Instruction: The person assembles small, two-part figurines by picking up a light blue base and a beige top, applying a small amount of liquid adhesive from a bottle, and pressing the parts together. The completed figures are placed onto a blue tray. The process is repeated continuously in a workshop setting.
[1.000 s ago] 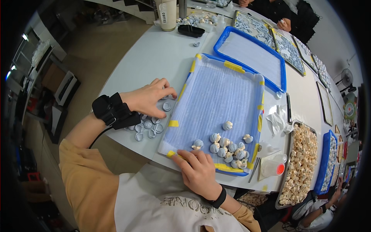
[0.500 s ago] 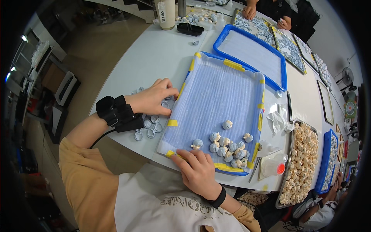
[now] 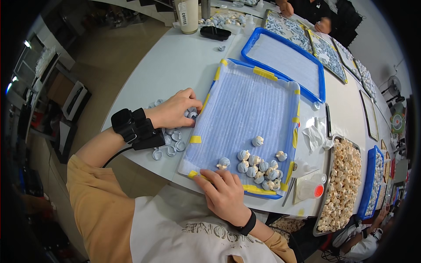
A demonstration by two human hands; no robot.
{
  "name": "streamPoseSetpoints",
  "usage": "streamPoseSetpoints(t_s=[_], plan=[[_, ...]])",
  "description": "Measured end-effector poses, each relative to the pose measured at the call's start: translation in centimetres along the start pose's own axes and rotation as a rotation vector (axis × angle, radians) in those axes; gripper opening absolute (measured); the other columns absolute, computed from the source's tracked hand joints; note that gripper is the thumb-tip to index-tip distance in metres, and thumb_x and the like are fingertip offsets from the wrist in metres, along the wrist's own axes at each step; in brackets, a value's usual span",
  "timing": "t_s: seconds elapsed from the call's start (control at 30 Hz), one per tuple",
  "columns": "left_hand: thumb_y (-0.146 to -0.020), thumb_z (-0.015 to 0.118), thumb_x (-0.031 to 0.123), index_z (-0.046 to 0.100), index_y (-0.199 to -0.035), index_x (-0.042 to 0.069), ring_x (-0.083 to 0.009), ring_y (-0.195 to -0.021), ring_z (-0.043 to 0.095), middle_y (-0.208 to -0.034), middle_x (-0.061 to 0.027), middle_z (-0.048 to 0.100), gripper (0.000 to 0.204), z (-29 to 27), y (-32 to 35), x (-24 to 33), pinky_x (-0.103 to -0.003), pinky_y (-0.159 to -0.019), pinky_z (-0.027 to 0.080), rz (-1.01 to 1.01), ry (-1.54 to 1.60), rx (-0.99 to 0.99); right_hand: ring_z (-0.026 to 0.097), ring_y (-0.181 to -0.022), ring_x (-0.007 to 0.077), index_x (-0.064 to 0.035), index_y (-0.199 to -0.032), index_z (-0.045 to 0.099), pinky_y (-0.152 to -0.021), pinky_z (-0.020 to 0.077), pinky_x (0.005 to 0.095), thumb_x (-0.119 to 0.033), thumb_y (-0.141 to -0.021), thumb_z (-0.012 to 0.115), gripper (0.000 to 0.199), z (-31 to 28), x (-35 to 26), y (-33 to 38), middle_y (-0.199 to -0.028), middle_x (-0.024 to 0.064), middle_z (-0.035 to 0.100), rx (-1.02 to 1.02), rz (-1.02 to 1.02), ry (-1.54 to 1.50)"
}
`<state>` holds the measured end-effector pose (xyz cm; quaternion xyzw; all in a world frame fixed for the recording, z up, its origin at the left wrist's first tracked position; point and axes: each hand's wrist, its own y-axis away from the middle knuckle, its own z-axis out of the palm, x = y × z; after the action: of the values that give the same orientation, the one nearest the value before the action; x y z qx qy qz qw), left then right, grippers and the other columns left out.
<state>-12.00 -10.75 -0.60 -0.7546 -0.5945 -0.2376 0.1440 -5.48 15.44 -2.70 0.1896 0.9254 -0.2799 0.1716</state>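
Note:
A blue tray point(image 3: 263, 72) lined with pale ridged sheet lies in front of me, taped at the rim with yellow tape. Several small blue-white knotted pieces point(image 3: 258, 164) sit clustered at its near right corner. My left hand point(image 3: 173, 109), with a black wrist device, rests on a pile of small pale blue shell-like pieces point(image 3: 171, 140) on the white table left of the tray, fingers curled over them. My right hand point(image 3: 223, 193) lies flat on the tray's near edge, fingers spread, holding nothing.
A second blue tray point(image 3: 254, 41) lies beyond. A metal pan point(image 3: 330, 175) of cream-coloured pieces stands at the right, beside a small plastic container point(image 3: 309, 190) and crumpled tissue point(image 3: 315, 136). A white bottle point(image 3: 188, 17) stands far back. Another person's hands point(image 3: 307, 13) work at patterned trays.
My left hand has shifted a little toward the tray's left rim, over the loose pieces. My right hand has stayed on the near edge.

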Motion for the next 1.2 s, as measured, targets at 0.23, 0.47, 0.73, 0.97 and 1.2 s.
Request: streamPoseSetpoints(t_s=[0.23, 0.47, 0.73, 0.97, 1.2], plan=[[-0.066, 0.070, 0.016, 0.059, -0.091, 0.005, -0.0265, -0.094, 0.047, -0.098, -0.0106, 0.047, 0.030, 0.2, -0.2, 0.3, -0.033, -0.083, 0.041, 0.007, 0.026, 0.046, 0.051, -0.083, 0.0197, -0.0104, -0.106, 0.059, -0.066, 0.0377, 0.0293, -0.004, -0.062, 0.056, 0.044, 0.2, 0.1, 0.1, -0.104, 0.0025, 0.056, 0.010, -0.001, -0.004], [-0.067, 0.069, 0.020, 0.060, -0.091, 0.004, -0.0252, -0.088, 0.051, -0.087, -0.0110, 0.052, 0.030, 0.7, -0.9, 0.2, -0.033, -0.080, 0.042, -0.039, 0.079, 0.061, 0.051, -0.083, 0.0197, -0.0110, -0.105, 0.059, -0.066, 0.0379, 0.0294, -0.005, -0.063, 0.056, 0.043, 0.0, 0.1, 0.1, -0.105, 0.0026, 0.056, 0.005, -0.005, 0.006], [-0.063, 0.069, 0.015, 0.061, -0.088, 0.004, -0.0221, -0.075, 0.056, -0.082, -0.0112, 0.057, 0.028, -0.6, -1.3, -0.3, -0.032, -0.070, 0.046, -0.008, 0.076, 0.161, 0.051, -0.084, 0.0196, -0.0105, -0.105, 0.059, -0.066, 0.0380, 0.0293, -0.006, -0.065, 0.055, 0.041, 0.0, 0.2, 0.2, -0.105, 0.0032, 0.056, 0.015, -0.011, 0.008], [-0.076, 0.067, 0.015, 0.058, -0.100, 0.006, -0.0100, -0.086, 0.051, -0.090, -0.0021, 0.052, 0.027, -5.0, 1.5, 0.1, -0.021, -0.066, 0.045, -0.246, 0.580, 0.324, 0.053, -0.085, 0.0216, -0.0082, -0.105, 0.059, -0.067, 0.0409, 0.0307, -0.005, -0.063, 0.058, 0.042, 0.3, -0.2, -0.1, -0.105, 0.0069, 0.056, 0.058, -0.012, -0.072], [-0.061, 0.082, 0.034, 0.052, -0.096, 0.003, -0.0166, -0.088, 0.055, -0.098, -0.0097, 0.055, 0.055, 2.5, 8.9, 10.8, -0.029, -0.076, 0.044, -0.301, 1.513, -0.120, 0.051, -0.100, 0.0323, -0.0013, -0.115, 0.048, -0.081, 0.0429, 0.0403, -0.022, -0.067, 0.064, 0.055, -3.2, -1.5, -0.4, -0.115, 0.0192, 0.048, 0.460, -0.123, -0.390]])
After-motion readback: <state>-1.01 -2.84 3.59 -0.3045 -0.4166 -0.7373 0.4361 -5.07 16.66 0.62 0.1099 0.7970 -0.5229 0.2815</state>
